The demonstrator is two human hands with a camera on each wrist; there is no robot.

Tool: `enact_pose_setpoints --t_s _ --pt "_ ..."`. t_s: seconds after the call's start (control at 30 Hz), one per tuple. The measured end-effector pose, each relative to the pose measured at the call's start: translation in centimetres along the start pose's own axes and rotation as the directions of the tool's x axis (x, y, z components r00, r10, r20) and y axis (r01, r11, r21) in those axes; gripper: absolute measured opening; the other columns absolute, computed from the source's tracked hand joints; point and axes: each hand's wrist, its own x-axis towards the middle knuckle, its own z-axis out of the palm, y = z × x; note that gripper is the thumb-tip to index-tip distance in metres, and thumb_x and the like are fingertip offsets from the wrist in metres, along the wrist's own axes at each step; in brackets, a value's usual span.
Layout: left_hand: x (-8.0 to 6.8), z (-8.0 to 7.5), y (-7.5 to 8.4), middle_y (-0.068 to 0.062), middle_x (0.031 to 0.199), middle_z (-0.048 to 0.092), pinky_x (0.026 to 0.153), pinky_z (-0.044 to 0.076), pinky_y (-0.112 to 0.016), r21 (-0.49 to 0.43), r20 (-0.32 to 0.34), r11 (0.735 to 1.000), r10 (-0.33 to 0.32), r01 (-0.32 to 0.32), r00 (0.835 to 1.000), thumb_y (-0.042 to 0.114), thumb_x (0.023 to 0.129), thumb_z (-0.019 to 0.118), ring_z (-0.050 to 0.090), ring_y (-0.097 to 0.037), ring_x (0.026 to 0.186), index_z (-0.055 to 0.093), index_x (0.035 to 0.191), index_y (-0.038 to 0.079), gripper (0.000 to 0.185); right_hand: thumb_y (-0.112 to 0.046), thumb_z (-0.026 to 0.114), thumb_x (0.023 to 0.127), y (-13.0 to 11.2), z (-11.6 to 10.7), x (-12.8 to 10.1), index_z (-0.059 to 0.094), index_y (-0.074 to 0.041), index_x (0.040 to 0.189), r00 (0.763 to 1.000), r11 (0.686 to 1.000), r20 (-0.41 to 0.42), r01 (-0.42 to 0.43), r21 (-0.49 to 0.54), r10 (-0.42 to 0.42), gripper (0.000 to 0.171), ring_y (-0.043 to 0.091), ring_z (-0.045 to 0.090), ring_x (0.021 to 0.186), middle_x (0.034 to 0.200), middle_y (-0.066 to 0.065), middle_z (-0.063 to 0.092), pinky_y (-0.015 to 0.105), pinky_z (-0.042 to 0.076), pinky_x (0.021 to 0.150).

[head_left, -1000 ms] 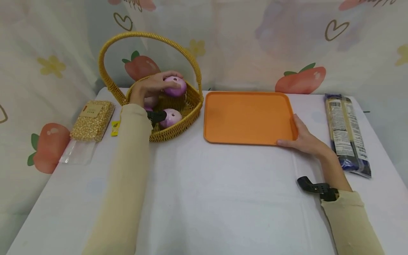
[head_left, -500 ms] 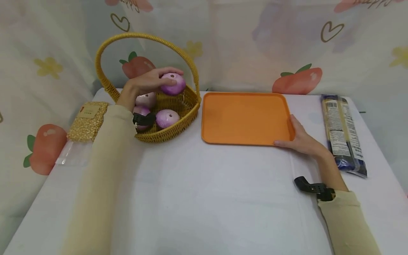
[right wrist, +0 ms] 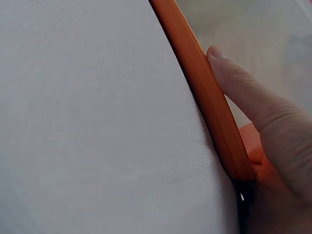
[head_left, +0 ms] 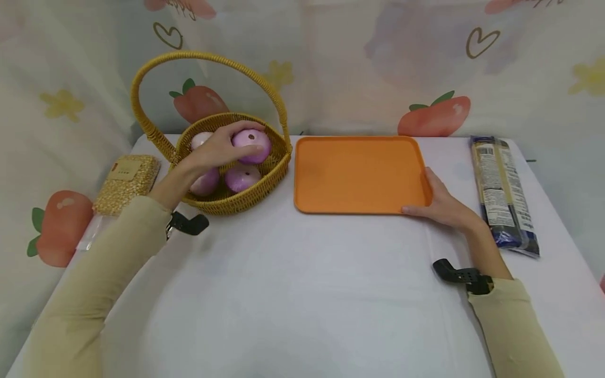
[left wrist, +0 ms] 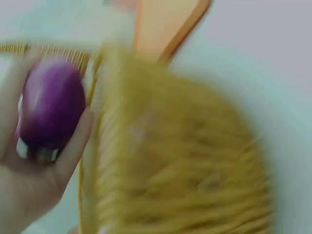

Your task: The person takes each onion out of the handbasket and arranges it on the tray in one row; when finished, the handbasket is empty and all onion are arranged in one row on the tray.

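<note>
My left hand [head_left: 222,149] grips a purple onion [head_left: 251,145] just above the wicker basket [head_left: 279,163], which has a tall looped handle and stands at the back left of the table. The blurred left wrist view shows the onion [left wrist: 51,107] in my curled fingers [left wrist: 73,146] beside the basket's weave [left wrist: 180,161]. Three more onions [head_left: 241,177] lie in the basket. My right hand [head_left: 441,202] holds the near right corner of the flat orange tray [head_left: 359,173]; the right wrist view shows my thumb [right wrist: 243,92] lying along the tray's rim [right wrist: 204,92].
A vacuum pack of yellow grain [head_left: 125,181] lies left of the basket. A long dark packet of noodles [head_left: 501,191] lies along the table's right side. The table has a white cloth [head_left: 302,294], and a printed curtain hangs close behind.
My left hand has drawn back toward me with the onion, coming down from rim height to just above the other onions. My right hand has stayed on the tray's corner.
</note>
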Motion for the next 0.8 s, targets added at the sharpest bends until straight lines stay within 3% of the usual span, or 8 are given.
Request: enact_pose_setpoints --t_s 0.17,0.37,0.47,0.57,0.67,0.8 --pt "-2.5 2.3 0.1 -0.003 0.141 0.048 0.104 0.041 -0.049 -0.084 -0.179 0.995 -0.072 0.057 0.981 0.045 0.085 0.071 0.047 -0.024 0.126 0.049 0.138 0.031 0.06 -0.042 0.071 0.085 -0.2 -0.1 0.1 -0.024 -0.011 0.151 1.0 1.0 -0.004 0.014 -0.005 -0.014 0.12 0.041 -0.008 0.149 0.161 0.018 -0.019 0.063 0.002 0.118" --pt "-4.0 3.6 0.6 0.0 0.14 0.048 0.103 0.042 -0.046 -0.168 -0.257 0.985 -0.064 0.021 0.964 0.043 0.085 0.072 0.048 -0.021 0.125 0.051 0.135 0.033 0.056 -0.042 0.072 0.085 -0.3 0.1 0.0 -0.024 -0.011 0.151 1.0 1.0 0.001 0.003 0.01 -0.003 0.12 0.042 -0.008 0.149 0.161 0.018 -0.02 0.064 0.002 0.117" --pt "-4.8 3.9 0.8 0.001 0.14 0.048 0.102 0.043 -0.046 -0.182 -0.215 0.982 0.015 -0.055 0.976 0.034 0.087 0.072 0.048 -0.021 0.123 0.052 0.135 0.03 0.051 -0.042 0.071 0.085 -0.4 0.1 -0.1 -0.025 -0.012 0.151 1.0 1.0 0.007 -0.004 0.012 0.004 0.12 0.041 -0.008 0.149 0.161 0.017 -0.02 0.064 0.001 0.117" --pt "-5.6 4.1 1.0 0.002 0.139 0.049 0.101 0.044 -0.045 -0.199 -0.112 0.966 0.145 -0.166 0.983 0.02 0.088 0.07 0.047 -0.019 0.122 0.053 0.134 0.023 0.05 -0.043 0.071 0.085 -0.4 0.2 -0.1 -0.024 -0.012 0.151 1.0 1.0 0.012 -0.006 0.002 0.006 0.12 0.041 -0.008 0.149 0.161 0.017 -0.02 0.064 0.002 0.117" --pt "-6.0 4.5 1.3 0.002 0.138 0.052 0.101 0.045 -0.041 -0.24 -0.016 0.94 0.247 -0.244 0.969 0.014 0.087 0.071 0.049 -0.018 0.121 0.054 0.133 0.018 0.049 -0.043 0.071 0.085 -0.4 0.1 0.0 -0.024 -0.013 0.151 1.0 1.0 0.012 -0.005 -0.005 0.005 0.12 0.041 -0.007 0.15 0.161 0.016 -0.02 0.063 0.002 0.117" --pt "-5.8 5.3 1.6 0.0 0.137 0.055 0.102 0.045 -0.035 -0.273 0.031 0.917 0.31 -0.29 0.95 0.012 0.086 0.072 0.051 -0.016 0.122 0.054 0.132 0.014 0.05 -0.043 0.071 0.085 -0.3 0.0 0.0 -0.024 -0.013 0.151 1.0 1.0 0.011 -0.007 -0.003 0.007 0.12 0.04 -0.008 0.15 0.161 0.015 -0.02 0.063 0.001 0.118"
